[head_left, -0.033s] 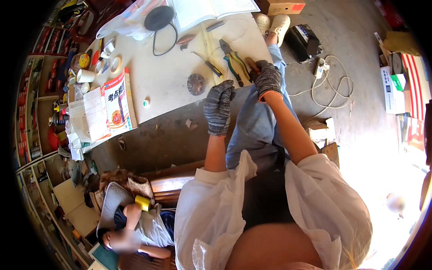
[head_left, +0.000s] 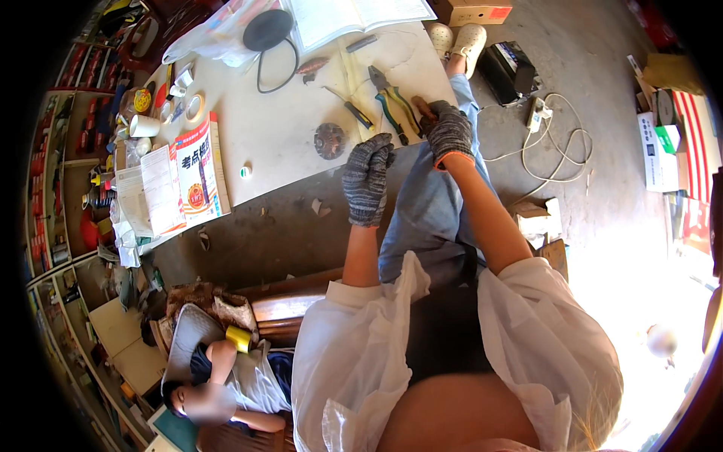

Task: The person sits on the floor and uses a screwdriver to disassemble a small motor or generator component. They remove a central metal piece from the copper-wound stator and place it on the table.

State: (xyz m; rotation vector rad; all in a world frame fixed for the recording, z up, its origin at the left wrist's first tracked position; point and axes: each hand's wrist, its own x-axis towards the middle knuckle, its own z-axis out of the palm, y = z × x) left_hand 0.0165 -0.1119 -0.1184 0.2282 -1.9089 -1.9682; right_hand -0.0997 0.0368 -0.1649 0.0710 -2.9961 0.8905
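Observation:
Both my hands wear grey knit gloves and are held at the near edge of the pale table (head_left: 286,143). My left hand (head_left: 366,181) is closed with its fingertips together; whatever it may hold is hidden. Further right, my right hand (head_left: 450,135) is closed at the table's corner, gripping a brown, elongated object (head_left: 425,109) whose kind is unclear. Pliers (head_left: 398,104) with yellow-and-dark handles lie just beyond the hands. Beside them is a thin tool (head_left: 357,114) with a black-and-yellow handle. A round, dark, coil-like disc (head_left: 329,141) rests left of it.
A red-and-white book (head_left: 199,173), papers, a white cup (head_left: 143,126) and tape rolls (head_left: 194,108) crowd the table's left. An open book (head_left: 346,15) and black round pad (head_left: 267,30) lie at the back. A power strip (head_left: 538,114) and cable are on the floor. Someone reclines lower left.

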